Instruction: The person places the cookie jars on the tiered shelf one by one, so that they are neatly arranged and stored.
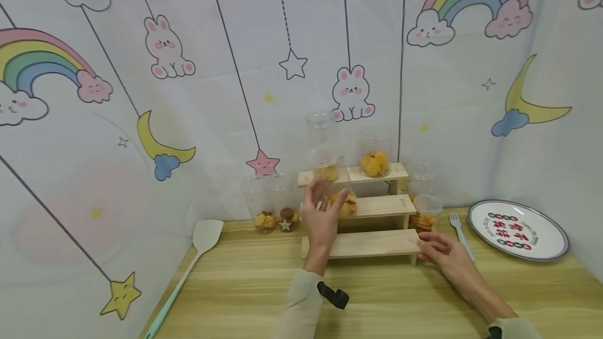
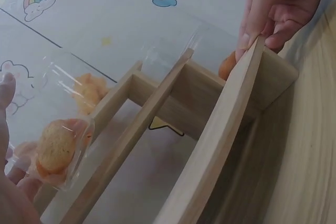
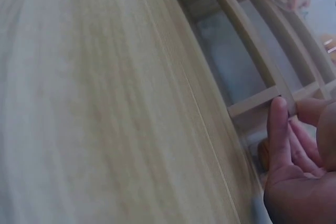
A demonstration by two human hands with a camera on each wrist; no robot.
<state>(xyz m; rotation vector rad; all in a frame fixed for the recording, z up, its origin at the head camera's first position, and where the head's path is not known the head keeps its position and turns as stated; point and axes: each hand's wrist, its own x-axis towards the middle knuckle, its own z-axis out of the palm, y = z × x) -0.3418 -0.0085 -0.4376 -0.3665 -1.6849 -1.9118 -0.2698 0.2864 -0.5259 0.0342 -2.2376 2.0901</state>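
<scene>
A three-step wooden display rack (image 1: 372, 245) stands on the table against the backdrop. My left hand (image 1: 320, 218) is raised before its left side, thumb and fingers spread beside a clear plastic jar of bread-like snacks (image 1: 347, 204) on the middle step. The left wrist view shows that jar (image 2: 58, 150) tilted in the picture, fingertips close against it and the thumb apart; whether they touch cannot be seen. My right hand (image 1: 445, 255) pinches the right end of the lowest step between thumb and forefinger. In the right wrist view the right hand (image 3: 299, 150) grips that corner.
On the top step are a tall clear jar (image 1: 322, 137) and a jar of orange snacks (image 1: 375, 164). Snack jars (image 1: 265, 221) stand left of the rack, clear cups (image 1: 427, 205) right. A fork (image 1: 461, 235), a plate (image 1: 548, 237) and a spatula (image 1: 205, 237) lie on the table.
</scene>
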